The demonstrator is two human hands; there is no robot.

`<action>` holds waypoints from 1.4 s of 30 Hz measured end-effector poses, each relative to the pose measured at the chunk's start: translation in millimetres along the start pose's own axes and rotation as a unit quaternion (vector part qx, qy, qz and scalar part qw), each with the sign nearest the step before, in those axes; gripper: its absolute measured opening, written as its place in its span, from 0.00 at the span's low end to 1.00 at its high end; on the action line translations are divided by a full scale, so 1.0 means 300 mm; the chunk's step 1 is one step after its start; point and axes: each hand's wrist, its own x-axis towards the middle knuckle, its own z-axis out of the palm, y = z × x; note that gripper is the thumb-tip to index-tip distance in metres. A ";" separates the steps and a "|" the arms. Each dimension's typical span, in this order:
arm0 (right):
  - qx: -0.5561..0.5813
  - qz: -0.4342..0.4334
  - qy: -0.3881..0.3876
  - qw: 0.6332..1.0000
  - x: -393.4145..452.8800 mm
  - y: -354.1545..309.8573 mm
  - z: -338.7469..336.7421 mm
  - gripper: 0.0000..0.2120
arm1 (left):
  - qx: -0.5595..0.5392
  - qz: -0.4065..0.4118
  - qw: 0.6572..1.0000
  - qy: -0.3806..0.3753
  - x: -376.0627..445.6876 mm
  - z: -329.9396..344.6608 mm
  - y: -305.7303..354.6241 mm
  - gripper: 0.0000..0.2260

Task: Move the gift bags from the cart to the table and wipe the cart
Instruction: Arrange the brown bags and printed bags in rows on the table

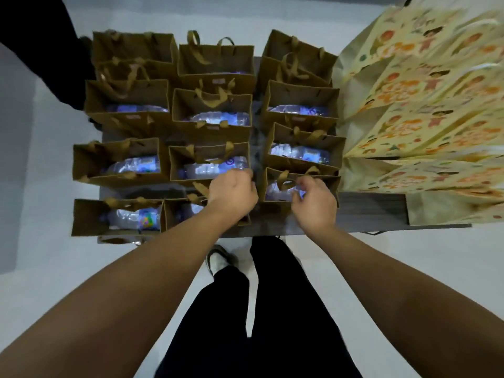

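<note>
From the head view, looking straight down, many brown gift bags [210,162] stand in rows on a dark surface [371,211]. They stand upright with their tops open, and most show a water bottle [297,152] lying inside. Standing close together likely helps them stay up and saves room. I cannot tell for sure if this surface is the cart or the table.

The left hand [231,193] is over the middle row, near the front. Its fingers are curled at the edge of a bag there, and its grip looks narrow, but I cannot tell if it really holds the bag. The right hand [313,203] is just beside it, at the nearest bag in the right row [275,199]. Its fingers curl in at the bag's handle [286,180], as if pinching it, but the blur hides whether they hold it.

On the right, yellow bags with bright pictures [425,113] lean in a stack. Below are dark trousers [272,309] and a pale floor [46,165].
</note>
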 end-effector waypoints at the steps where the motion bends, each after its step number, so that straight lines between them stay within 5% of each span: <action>1: 0.007 0.014 0.015 1.000 0.025 0.033 -0.020 0.14 | -0.012 0.016 1.000 0.002 0.030 0.004 0.035 0.10; 8: -0.028 -0.028 0.044 0.998 0.252 0.150 -0.103 0.12 | -0.038 0.073 0.997 -0.009 0.233 0.074 0.178 0.12; 15: -0.097 -0.042 -0.164 0.981 0.467 0.157 -0.116 0.09 | -0.016 0.050 0.992 0.116 0.331 0.114 0.194 0.10; 35: 0.036 -0.032 -0.199 0.979 0.552 0.186 -0.149 0.03 | -0.007 -0.011 1.000 0.010 0.414 0.058 0.213 0.10; 38: 0.079 -0.041 -0.086 0.992 0.526 0.192 -0.152 0.05 | -0.059 -0.006 0.998 0.011 0.389 0.080 0.192 0.11; 42: -0.041 -0.096 0.058 0.993 0.605 0.153 -0.178 0.18 | -0.116 -0.010 0.988 0.104 0.400 0.073 0.191 0.11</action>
